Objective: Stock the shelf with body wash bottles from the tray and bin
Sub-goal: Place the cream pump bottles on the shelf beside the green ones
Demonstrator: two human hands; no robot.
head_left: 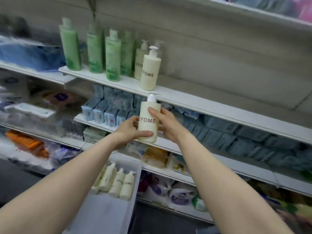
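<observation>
A cream pump bottle (149,114) marked ZYOME is held upright in the air just below the upper shelf (202,100). My left hand (130,128) grips its lower left side, thumb across the base. My right hand (164,121) grips its right side, thumb on the front. On that shelf stand two more cream ZYOME bottles (150,71), one behind the other, next to several tall green bottles (113,56). Down below, a white tray (108,211) holds several cream bottles (121,183) lying side by side.
To the right of the cream bottles the upper shelf is bare. Lower shelves carry blue tissue packs (108,114), orange and purple packs and other wrapped goods. Blue packs (32,56) sit on the shelf at far left. Another shelf edge (253,10) runs overhead.
</observation>
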